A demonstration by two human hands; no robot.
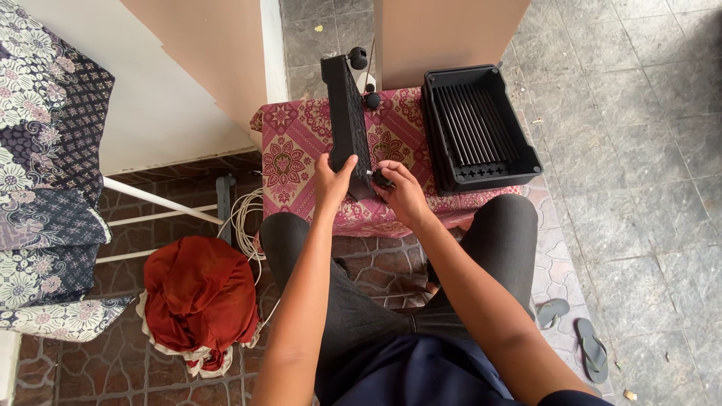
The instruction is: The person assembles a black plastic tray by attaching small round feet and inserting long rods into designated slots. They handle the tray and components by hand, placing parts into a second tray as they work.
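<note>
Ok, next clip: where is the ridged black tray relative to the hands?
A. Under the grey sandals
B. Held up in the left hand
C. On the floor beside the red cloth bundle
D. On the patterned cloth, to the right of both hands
D: the black tray lies on the patterned cloth, right of the left hand and right hand, which hold the upright black panel.

Black plastic panel (347, 113): matt, lightly textured, with small glossy black caster wheels (359, 56) at its 12 o'clock end. Black plastic tray (526, 146): matt, ribbed slatted floor. Table cover (289, 146): woven cloth, pink floral print, soft finish. Floor tiles (639, 150): grey stone, rough, dull. Red bundle (199, 293): crumpled cloth, matt. Flip-flops (592, 347): grey rubber.
</note>
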